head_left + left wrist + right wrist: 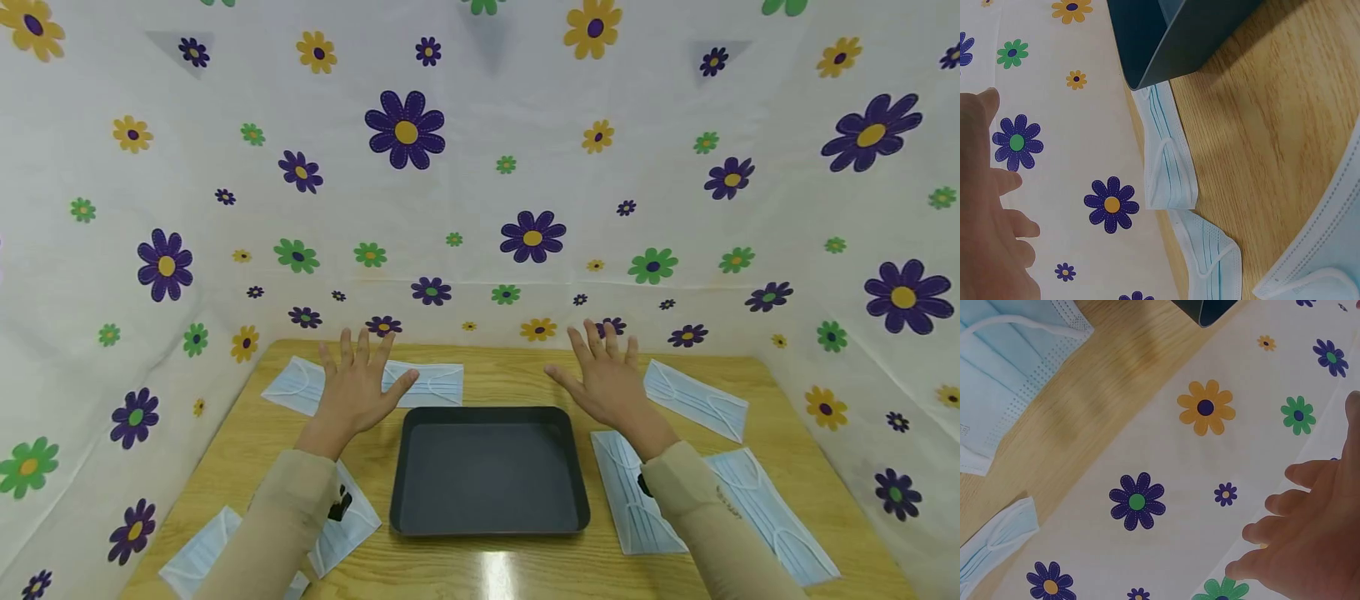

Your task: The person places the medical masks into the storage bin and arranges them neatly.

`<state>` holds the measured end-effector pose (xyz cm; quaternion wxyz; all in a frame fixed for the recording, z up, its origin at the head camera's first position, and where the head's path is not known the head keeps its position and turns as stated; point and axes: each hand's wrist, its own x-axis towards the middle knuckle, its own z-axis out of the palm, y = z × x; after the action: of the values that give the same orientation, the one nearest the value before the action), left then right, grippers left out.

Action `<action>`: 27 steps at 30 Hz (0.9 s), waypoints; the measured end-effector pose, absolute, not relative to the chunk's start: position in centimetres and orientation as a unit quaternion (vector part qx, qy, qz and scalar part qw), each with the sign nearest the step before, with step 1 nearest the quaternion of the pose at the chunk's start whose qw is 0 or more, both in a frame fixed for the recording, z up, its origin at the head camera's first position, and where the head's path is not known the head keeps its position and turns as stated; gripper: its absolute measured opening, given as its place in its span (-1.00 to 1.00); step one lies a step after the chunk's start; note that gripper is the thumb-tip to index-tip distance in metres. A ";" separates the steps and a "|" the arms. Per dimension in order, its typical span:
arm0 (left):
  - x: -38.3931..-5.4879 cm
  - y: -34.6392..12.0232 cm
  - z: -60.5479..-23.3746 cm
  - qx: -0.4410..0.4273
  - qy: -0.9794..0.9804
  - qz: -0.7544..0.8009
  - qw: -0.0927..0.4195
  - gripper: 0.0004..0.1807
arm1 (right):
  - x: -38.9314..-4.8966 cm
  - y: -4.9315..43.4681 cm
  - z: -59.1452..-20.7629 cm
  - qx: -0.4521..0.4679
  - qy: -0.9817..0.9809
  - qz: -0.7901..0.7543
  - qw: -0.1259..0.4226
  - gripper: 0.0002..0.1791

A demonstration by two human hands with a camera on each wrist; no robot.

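Both hands are held up over the table with fingers spread and nothing in them. In the head view the left hand (358,394) overlaps two blue face masks at the back left, one of them a pleated face mask (435,384). The right hand (606,382) is up at the back right, near another face mask (697,400). Between and in front of the hands lies a dark grey rectangular tray (491,527) with nothing in it. Each wrist view shows its hand at the side, the left hand (991,206) and the right hand (1316,525), apart from the masks.
More face masks lie on the wooden table (510,379): a mask (348,521) beside the left forearm, a mask (202,550) at the front left, and on the right a mask (633,500) and a mask (780,517). A flowered white cloth (465,192) surrounds the table's back and sides.
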<state>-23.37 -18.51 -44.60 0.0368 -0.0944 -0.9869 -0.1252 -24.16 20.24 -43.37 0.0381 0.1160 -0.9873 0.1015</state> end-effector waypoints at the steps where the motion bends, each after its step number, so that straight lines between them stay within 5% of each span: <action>1: -23.3 -18.6 -44.6 -0.094 -0.987 -0.125 0.037 -0.01 | -24.2 20.2 -43.4 0.117 -0.987 0.103 0.039 -0.03; 15: -23.4 -19.9 -44.9 -0.074 -0.983 -0.163 0.028 -0.03 | -23.9 19.6 -42.9 0.126 -0.986 0.107 0.032 -0.04; 27: -24.1 -22.7 -46.2 -0.031 -0.941 -0.335 -0.035 -0.11 | -22.3 19.8 -44.1 0.172 -0.969 0.178 0.026 -0.06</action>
<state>-24.13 -22.72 -46.17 -0.0350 -0.0306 -0.9409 -0.3354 -22.31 19.84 -44.12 0.0258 0.1718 -0.9686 0.1780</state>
